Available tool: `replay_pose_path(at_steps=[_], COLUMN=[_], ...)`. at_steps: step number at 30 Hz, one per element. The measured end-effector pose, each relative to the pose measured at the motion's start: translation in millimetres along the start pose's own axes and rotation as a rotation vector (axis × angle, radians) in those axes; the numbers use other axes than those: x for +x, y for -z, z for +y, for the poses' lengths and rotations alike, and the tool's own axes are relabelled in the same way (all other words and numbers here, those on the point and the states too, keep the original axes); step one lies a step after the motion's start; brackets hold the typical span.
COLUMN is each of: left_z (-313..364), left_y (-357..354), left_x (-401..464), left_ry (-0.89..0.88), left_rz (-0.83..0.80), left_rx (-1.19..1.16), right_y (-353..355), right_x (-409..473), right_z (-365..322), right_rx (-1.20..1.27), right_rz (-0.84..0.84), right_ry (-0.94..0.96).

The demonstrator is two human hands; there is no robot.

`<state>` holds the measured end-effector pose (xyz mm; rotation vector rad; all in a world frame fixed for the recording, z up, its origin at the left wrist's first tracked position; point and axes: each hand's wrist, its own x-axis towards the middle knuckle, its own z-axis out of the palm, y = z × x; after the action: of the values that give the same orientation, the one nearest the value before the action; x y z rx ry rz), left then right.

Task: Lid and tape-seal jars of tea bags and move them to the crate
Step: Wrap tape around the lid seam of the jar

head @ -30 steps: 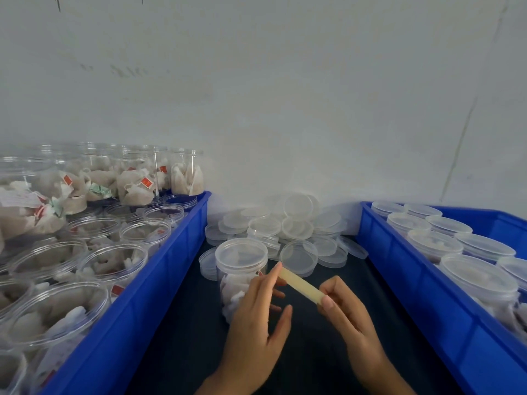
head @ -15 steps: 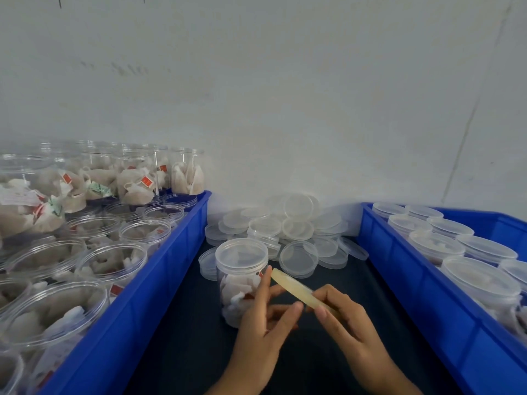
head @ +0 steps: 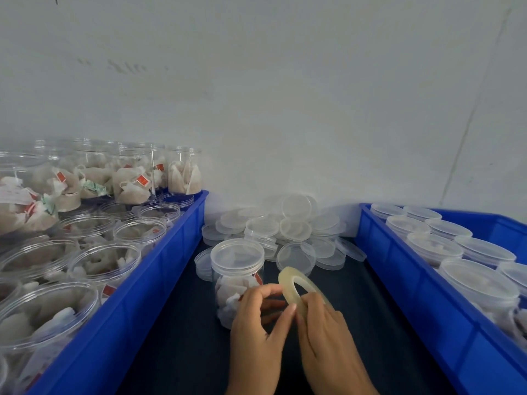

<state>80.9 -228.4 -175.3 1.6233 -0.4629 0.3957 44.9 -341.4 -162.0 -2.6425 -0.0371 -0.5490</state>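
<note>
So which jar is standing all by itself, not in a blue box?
The lidded jar on the dark table between the two blue boxes, right by the left hand. Every other jar sits inside the left box or the right box.

Left hand [head: 256, 332]: bare, no glove, no ring or band in view.
Right hand [head: 325, 334]: bare, no glove, no ring or band in view.
Fingers [head: 285, 316]: slender, with short nails free of any visible polish.
Wrists: uncovered where they show; no watch, bracelet or strap.
Sleeves: both forearms are bare down to the lower frame edge, so no cuff or fabric shows.
Rest of the body: out of view; only the two hands and short lengths of forearm show.
</note>
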Motion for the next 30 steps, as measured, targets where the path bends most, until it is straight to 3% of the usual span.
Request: replay_pose_path(at_steps=[9,16,30], left_z=[-4.4,-10.5,-14.4], left_y=[8.0,8.6,4.8], left_x=[8.5,9.5,9.4], left_ry=[0.009,0.079,0.162], left_rz=[0.033,-0.046,-0.033], left_rx=[0.100,0.159,0.026], right_y=[-9.4,-13.9,-17.5], right_x=[-3.8,-2.2,-6.0], right_z=[-16.7,-20.1,-19.9], right_rx=[-0.094,-0.138,-0.079], right_rz=[-0.026,-0.103,-0.046], right_ry=[-0.102,-0.189,-0.209])
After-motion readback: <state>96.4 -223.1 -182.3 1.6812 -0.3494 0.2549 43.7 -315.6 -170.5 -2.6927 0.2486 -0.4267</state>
